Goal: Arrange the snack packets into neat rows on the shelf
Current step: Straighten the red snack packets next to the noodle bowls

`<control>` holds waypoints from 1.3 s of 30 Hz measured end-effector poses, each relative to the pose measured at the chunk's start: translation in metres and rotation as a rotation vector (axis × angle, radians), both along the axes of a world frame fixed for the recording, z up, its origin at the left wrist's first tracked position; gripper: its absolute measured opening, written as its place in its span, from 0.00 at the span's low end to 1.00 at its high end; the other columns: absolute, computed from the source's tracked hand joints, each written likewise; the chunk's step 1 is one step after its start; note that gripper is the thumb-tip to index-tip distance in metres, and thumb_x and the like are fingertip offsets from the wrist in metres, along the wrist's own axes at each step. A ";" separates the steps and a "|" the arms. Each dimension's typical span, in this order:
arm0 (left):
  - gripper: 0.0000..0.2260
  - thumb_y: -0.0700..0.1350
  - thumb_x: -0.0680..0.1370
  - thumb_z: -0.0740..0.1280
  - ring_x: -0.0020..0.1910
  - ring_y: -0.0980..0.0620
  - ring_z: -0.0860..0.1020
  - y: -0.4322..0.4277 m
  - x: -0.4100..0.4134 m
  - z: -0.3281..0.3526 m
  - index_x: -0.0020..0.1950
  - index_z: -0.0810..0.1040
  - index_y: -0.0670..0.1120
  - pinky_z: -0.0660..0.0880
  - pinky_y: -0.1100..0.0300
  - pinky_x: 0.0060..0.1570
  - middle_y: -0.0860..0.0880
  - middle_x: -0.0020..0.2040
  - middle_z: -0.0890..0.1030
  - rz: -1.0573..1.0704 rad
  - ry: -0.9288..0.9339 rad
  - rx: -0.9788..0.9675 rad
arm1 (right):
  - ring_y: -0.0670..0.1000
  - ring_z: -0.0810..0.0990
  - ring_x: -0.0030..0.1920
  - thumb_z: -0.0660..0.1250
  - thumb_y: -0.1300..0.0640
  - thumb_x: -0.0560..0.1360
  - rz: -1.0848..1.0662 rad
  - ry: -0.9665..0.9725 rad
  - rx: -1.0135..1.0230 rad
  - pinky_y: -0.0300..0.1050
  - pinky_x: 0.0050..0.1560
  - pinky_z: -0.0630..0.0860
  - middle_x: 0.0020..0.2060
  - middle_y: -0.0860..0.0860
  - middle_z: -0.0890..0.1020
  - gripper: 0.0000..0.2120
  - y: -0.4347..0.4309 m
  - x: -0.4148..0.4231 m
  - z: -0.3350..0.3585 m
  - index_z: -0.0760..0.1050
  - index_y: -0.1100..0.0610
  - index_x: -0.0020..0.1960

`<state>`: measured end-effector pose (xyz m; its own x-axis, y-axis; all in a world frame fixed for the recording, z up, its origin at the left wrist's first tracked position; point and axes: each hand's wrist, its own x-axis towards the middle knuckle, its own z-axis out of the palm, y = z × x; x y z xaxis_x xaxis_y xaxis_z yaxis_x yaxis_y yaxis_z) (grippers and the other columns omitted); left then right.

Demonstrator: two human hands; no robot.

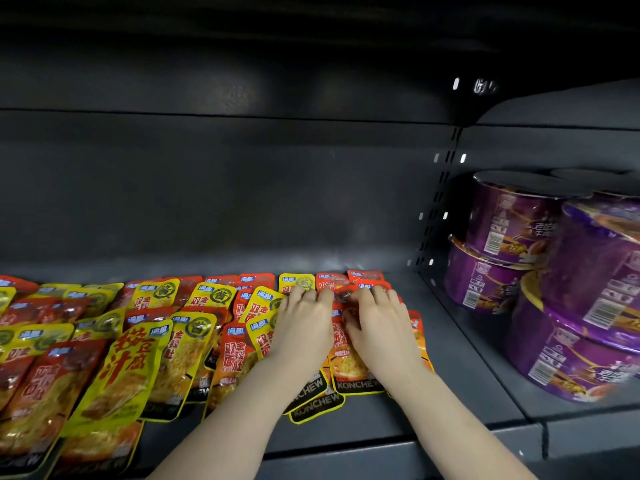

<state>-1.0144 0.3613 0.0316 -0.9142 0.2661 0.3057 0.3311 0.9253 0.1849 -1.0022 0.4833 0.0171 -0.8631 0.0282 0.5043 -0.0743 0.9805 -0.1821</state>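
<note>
Below, we see the dark shelf (460, 362) carrying overlapping snack packets (138, 358) from left to middle, with purple bowls (588, 271) stacked at right. Our left hand (304, 323) and right hand (379, 329) press on packets, fingers close together; pinching or not, we cannot tell.

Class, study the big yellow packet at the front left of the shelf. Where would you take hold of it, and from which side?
The big yellow packet lies flat and tilted on top of other packets, its bottom edge nearest the shelf front. So probably pinch that bottom edge, from the front.
</note>
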 end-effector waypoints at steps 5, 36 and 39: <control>0.17 0.36 0.77 0.58 0.63 0.45 0.68 -0.002 0.002 0.008 0.65 0.70 0.44 0.67 0.53 0.61 0.45 0.59 0.77 0.012 -0.041 0.061 | 0.59 0.73 0.52 0.63 0.57 0.74 0.023 -0.036 -0.138 0.53 0.51 0.70 0.51 0.54 0.76 0.09 -0.001 0.004 0.016 0.76 0.55 0.54; 0.14 0.49 0.78 0.65 0.62 0.44 0.71 -0.001 -0.020 0.003 0.63 0.74 0.49 0.66 0.51 0.58 0.45 0.55 0.81 0.004 -0.007 0.124 | 0.62 0.75 0.55 0.61 0.61 0.74 0.084 -0.183 -0.114 0.52 0.53 0.73 0.52 0.58 0.79 0.12 0.001 -0.039 0.018 0.79 0.60 0.55; 0.15 0.50 0.79 0.63 0.63 0.44 0.69 0.000 -0.018 0.004 0.64 0.73 0.49 0.66 0.50 0.60 0.46 0.59 0.78 0.000 0.028 0.102 | 0.61 0.73 0.58 0.61 0.59 0.75 0.070 -0.207 -0.059 0.52 0.55 0.70 0.54 0.57 0.78 0.13 -0.001 -0.036 0.019 0.77 0.59 0.57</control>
<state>-1.0324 0.3611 0.0360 -0.9050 0.2322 0.3565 0.3375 0.9021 0.2690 -1.0380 0.4822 0.0362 -0.9490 -0.0113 0.3152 -0.0971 0.9613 -0.2578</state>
